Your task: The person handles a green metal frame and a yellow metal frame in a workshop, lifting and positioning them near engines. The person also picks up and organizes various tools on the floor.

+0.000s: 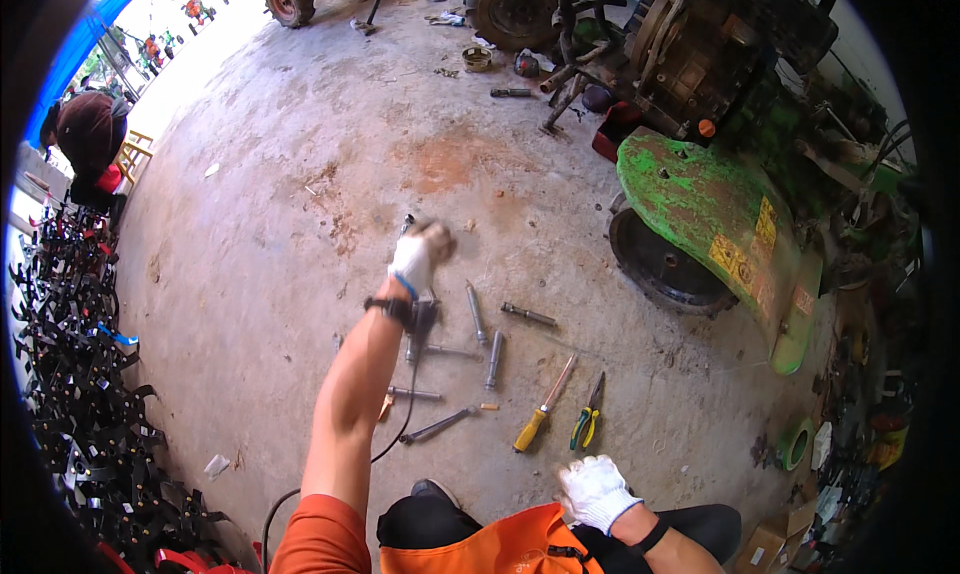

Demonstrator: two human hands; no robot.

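My left hand [425, 254], in a white glove, reaches out over the concrete floor and is smeared by motion. It appears closed around a dark hand tool [424, 319] with a black hose or cord [408, 414] trailing back; a small shiny tip [408, 220] shows beyond the fingers. My right hand [598, 492], also gloved, rests by my knee with its fingers curled and nothing visible in them. Between my hands lie several bolt-like metal rods [494, 360]. A yellow-handled screwdriver [540, 414] and green-and-yellow pliers [588, 414] lie just ahead of my right hand.
A machine with a chipped green guard [700, 194] and a black wheel [665, 264] stands at the right. Black curved metal parts [85, 374] are heaped at the left. A person [92, 139] bends beside a yellow stool [133, 156] at the far left. Tyres [510, 12] stand at the back.
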